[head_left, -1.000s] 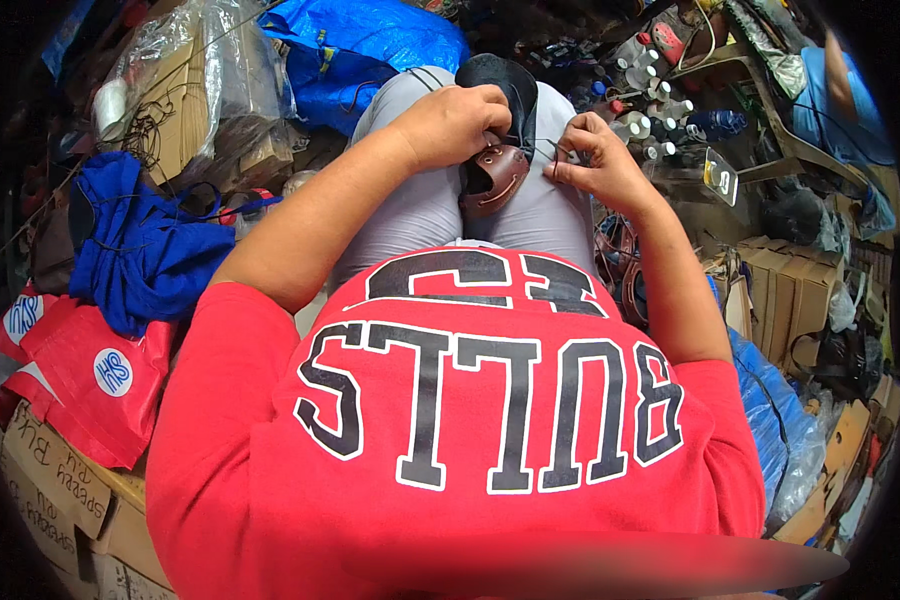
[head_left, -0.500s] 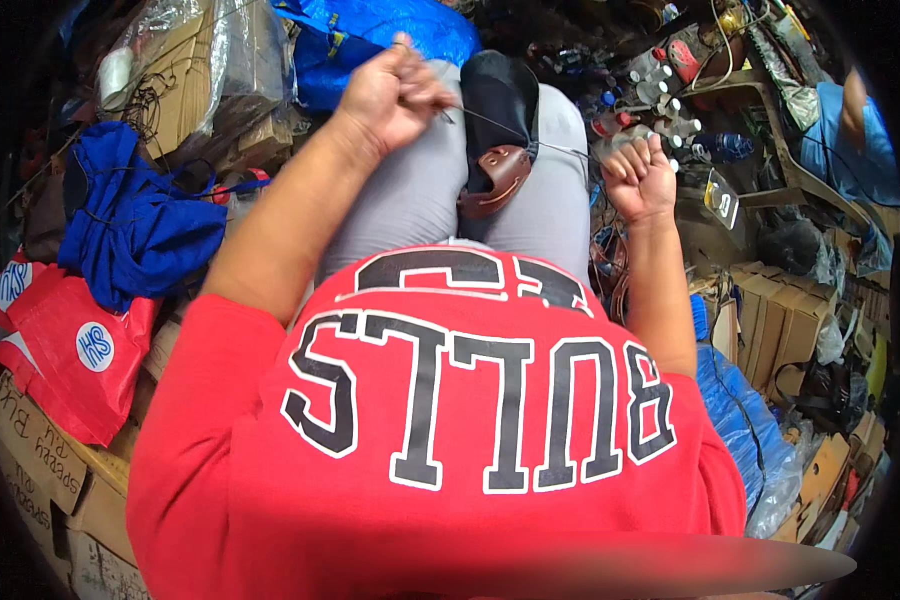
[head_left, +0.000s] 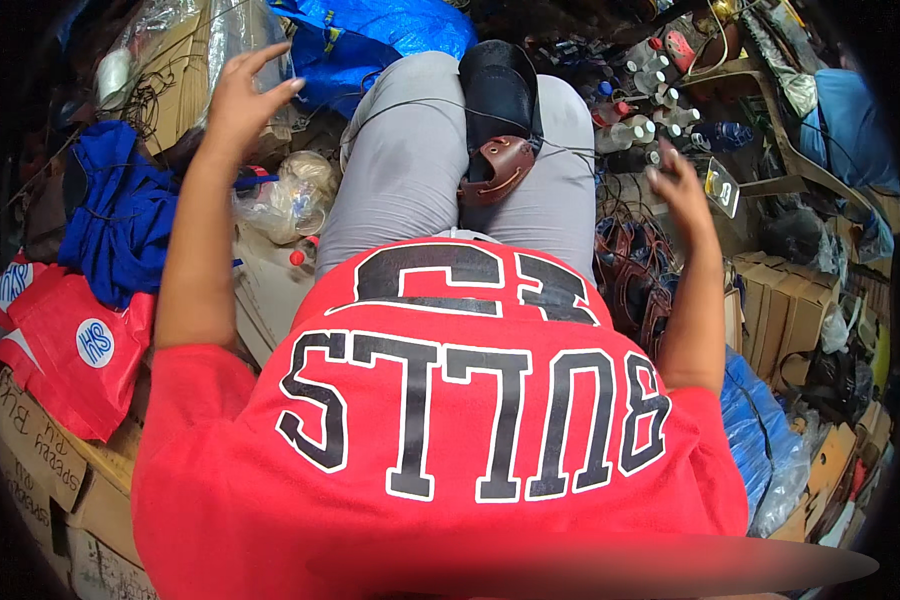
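A shoe (head_left: 498, 100) with a black sole side and a brown leather upper part (head_left: 502, 168) is held between my thighs, apart from both hands. Thin dark thread (head_left: 410, 103) loops loosely from it over my left thigh. My left hand (head_left: 245, 105) is raised out to the left beside a plastic-wrapped carton, thumb and forefinger spread, with nothing visible in it. On the other side, my right hand (head_left: 684, 190) hovers near the bottles, slightly blurred, its visible fingers apart. Whether any thread touches either hand is too fine to make out.
Several plastic bottles (head_left: 660, 100) stand at the far right. Brown leather shoe pieces (head_left: 635, 255) lie by my right thigh. Blue cloth (head_left: 120, 220), a red bag (head_left: 70, 360) and cartons (head_left: 30, 440) crowd the left; flattened cardboard (head_left: 785, 310) lies right.
My hands have moved apart, the left one outward to the left and the right one to the right. Both fists have opened, and the taut thread has gone slack over my left thigh.
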`<state>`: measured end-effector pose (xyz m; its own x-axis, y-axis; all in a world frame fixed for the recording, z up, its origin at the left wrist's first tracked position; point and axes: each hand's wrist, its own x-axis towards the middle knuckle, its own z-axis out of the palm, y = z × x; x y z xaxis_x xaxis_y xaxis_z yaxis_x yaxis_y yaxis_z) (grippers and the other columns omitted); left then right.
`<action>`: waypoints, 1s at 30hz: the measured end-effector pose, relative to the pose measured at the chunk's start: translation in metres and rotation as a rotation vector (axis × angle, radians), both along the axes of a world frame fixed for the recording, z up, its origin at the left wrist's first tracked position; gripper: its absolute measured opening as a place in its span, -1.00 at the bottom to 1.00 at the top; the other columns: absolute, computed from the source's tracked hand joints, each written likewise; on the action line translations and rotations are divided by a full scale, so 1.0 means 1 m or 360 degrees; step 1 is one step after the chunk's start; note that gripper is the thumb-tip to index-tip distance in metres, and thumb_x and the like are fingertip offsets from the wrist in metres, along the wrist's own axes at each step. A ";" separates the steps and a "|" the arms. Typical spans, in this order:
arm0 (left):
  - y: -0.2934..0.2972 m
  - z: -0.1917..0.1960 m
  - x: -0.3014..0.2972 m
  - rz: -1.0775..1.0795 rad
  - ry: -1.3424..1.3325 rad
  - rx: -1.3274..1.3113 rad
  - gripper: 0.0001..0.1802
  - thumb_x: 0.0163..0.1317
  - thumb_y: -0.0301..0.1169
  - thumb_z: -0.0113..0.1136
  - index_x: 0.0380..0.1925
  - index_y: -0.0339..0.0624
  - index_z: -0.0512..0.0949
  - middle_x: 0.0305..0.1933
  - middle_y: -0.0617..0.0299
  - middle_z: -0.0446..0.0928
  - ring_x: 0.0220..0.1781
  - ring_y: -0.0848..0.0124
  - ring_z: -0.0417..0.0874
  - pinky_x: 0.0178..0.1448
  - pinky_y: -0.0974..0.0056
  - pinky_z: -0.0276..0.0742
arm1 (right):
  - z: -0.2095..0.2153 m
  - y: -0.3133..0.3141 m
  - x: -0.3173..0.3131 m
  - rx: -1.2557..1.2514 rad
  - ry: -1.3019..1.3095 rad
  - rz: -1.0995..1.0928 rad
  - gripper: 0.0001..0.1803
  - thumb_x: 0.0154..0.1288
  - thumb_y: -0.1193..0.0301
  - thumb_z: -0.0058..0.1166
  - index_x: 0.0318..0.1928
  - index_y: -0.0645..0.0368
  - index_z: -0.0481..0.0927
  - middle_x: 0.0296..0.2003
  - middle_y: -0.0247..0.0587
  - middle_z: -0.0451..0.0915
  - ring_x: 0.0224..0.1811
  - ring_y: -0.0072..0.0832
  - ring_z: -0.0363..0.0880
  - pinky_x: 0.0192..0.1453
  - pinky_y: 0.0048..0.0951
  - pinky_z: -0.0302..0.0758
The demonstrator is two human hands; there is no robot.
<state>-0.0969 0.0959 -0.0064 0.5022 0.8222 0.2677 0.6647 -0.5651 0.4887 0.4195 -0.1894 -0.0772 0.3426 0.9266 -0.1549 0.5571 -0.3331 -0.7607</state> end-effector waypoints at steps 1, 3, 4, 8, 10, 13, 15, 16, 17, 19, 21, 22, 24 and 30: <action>-0.022 0.010 0.018 0.0004 0.0068 0.0210 -0.57 -0.01 -0.34 0.34 -0.07 -0.12 0.57 -0.07 0.08 0.50 0.06 0.22 0.49 0.19 0.21 0.35 | 0.043 0.047 -0.047 0.0114 -0.0025 0.0078 -0.27 -0.01 0.34 0.30 0.24 -0.05 0.37 0.11 -0.01 0.43 0.15 -0.31 0.40 0.19 -0.29 0.33; -0.074 0.027 0.077 -0.0334 -0.0072 -0.0002 -0.55 -0.06 -0.22 0.36 -0.15 -0.15 0.57 -0.06 0.04 0.48 0.05 0.17 0.48 0.14 0.19 0.39 | 0.091 0.098 -0.098 0.0200 0.0037 0.0494 -0.23 -0.01 0.27 0.32 0.27 -0.09 0.33 0.09 -0.05 0.43 0.16 -0.31 0.38 0.15 -0.32 0.36; -0.103 0.034 0.099 -0.0428 -0.0016 -0.0106 -0.47 -0.13 -0.10 0.40 -0.18 -0.17 0.56 -0.05 0.03 0.47 0.04 0.14 0.49 0.13 0.16 0.40 | 0.108 0.120 -0.121 0.0094 -0.0028 0.0693 -0.24 -0.01 0.22 0.32 0.26 -0.09 0.35 0.06 -0.04 0.46 0.14 -0.28 0.41 0.12 -0.32 0.38; -0.148 0.028 0.154 -0.0776 0.0490 -0.0059 -0.26 -0.24 0.00 0.44 -0.16 -0.26 0.38 -0.22 0.03 0.39 -0.27 0.08 0.60 -0.20 0.12 0.56 | 0.110 0.171 -0.144 -0.0459 -0.0816 0.1115 -0.24 0.00 0.11 0.30 0.22 0.07 0.37 -0.04 0.05 0.51 -0.08 -0.22 0.55 -0.16 -0.30 0.51; -0.150 0.022 0.153 -0.0791 0.0532 -0.0040 -0.31 -0.23 -0.03 0.44 -0.18 -0.25 0.39 -0.25 0.05 0.41 -0.28 0.10 0.60 -0.22 0.12 0.55 | 0.117 0.171 -0.148 -0.0589 -0.0770 0.1009 -0.26 -0.01 0.08 0.31 0.16 0.13 0.40 -0.07 0.02 0.54 -0.13 -0.23 0.56 -0.15 -0.30 0.50; -0.153 0.007 0.150 -0.0853 0.0495 0.0072 -0.44 -0.19 -0.16 0.41 -0.24 -0.20 0.40 -0.33 0.09 0.43 -0.33 0.16 0.60 -0.26 0.14 0.53 | 0.112 0.162 -0.143 -0.0616 -0.0661 0.0842 -0.39 0.02 0.07 0.30 -0.05 0.27 0.53 -0.23 -0.10 0.61 -0.23 -0.39 0.55 -0.11 -0.38 0.44; -0.152 0.000 0.149 -0.0942 0.0391 0.0206 -0.48 -0.20 -0.25 0.39 -0.23 -0.20 0.41 -0.32 0.10 0.43 -0.33 0.20 0.60 -0.28 0.18 0.51 | 0.111 0.160 -0.138 -0.0735 -0.0371 0.0944 -0.48 0.04 0.08 0.29 -0.13 0.25 0.59 -0.36 -0.19 0.60 -0.29 -0.51 0.50 -0.19 -0.49 0.41; -0.149 -0.005 0.147 -0.0935 0.0335 0.0260 -0.52 -0.19 -0.33 0.34 -0.21 -0.19 0.43 -0.31 0.14 0.45 -0.33 0.23 0.59 -0.29 0.20 0.49 | 0.112 0.153 -0.132 -0.0814 -0.0296 0.0875 -0.58 0.08 0.13 0.27 -0.23 0.23 0.62 -0.42 -0.31 0.57 -0.35 -0.63 0.44 -0.25 -0.58 0.35; -0.142 -0.007 0.146 -0.0942 0.0334 0.0263 -0.52 -0.19 -0.33 0.34 -0.21 -0.19 0.43 -0.31 0.14 0.45 -0.33 0.23 0.59 -0.29 0.20 0.49 | 0.109 0.145 -0.125 -0.0813 -0.0296 0.0867 -0.58 0.08 0.13 0.27 -0.23 0.23 0.62 -0.42 -0.31 0.57 -0.35 -0.63 0.44 -0.25 -0.58 0.35; -0.127 -0.010 0.145 -0.0862 0.0258 0.0553 -0.55 -0.15 -0.37 0.28 -0.17 -0.17 0.45 -0.29 0.19 0.47 -0.32 0.27 0.59 -0.30 0.22 0.50 | 0.098 0.129 -0.113 -0.0612 0.0009 0.0616 -0.67 0.11 0.18 0.25 -0.30 0.21 0.61 -0.47 -0.43 0.53 -0.40 -0.71 0.40 -0.30 -0.62 0.32; -0.107 -0.005 0.146 -0.0821 0.0226 0.0691 -0.68 0.02 -0.44 0.09 -0.15 -0.15 0.48 -0.27 0.24 0.49 -0.33 0.30 0.60 -0.31 0.26 0.51 | 0.098 0.110 -0.130 -0.0379 0.0196 0.0405 -0.75 0.15 0.23 0.23 -0.41 0.15 0.57 -0.51 -0.53 0.49 -0.44 -0.77 0.34 -0.36 -0.63 0.27; -0.099 -0.004 0.147 -0.0828 0.0189 0.0776 -0.71 0.04 -0.45 0.06 -0.16 -0.14 0.49 -0.27 0.24 0.49 -0.34 0.29 0.60 -0.31 0.26 0.51 | 0.089 0.105 -0.134 -0.0240 0.0459 0.0236 -0.76 0.16 0.24 0.22 -0.43 0.14 0.56 -0.51 -0.53 0.49 -0.45 -0.77 0.34 -0.38 -0.63 0.25; -0.087 0.000 0.146 -0.0841 0.0241 0.0875 -0.74 0.07 -0.45 0.03 -0.19 -0.10 0.52 -0.25 0.23 0.49 -0.34 0.27 0.60 -0.29 0.24 0.51 | 0.080 0.096 -0.143 -0.0030 0.0716 -0.0005 -0.70 0.16 0.21 0.21 -0.54 0.11 0.50 -0.60 -0.58 0.38 -0.57 -0.76 0.20 -0.50 -0.62 0.13; -0.100 -0.014 0.122 -0.0934 0.0153 0.0757 -0.89 0.07 -0.38 0.09 -0.35 -0.04 0.50 -0.35 0.22 0.45 -0.43 0.29 0.59 -0.37 0.27 0.51 | 0.070 0.086 -0.161 0.0103 0.0766 -0.0106 -0.73 0.20 0.20 0.16 -0.52 0.06 0.51 -0.60 -0.55 0.38 -0.52 -0.76 0.24 -0.40 -0.63 0.15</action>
<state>0.0252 -0.0044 -0.0204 0.8605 0.2198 0.4596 0.2172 -0.9743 0.0592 0.2588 -0.1032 -0.0076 0.3052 0.9180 -0.2532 0.1162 -0.2997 -0.9469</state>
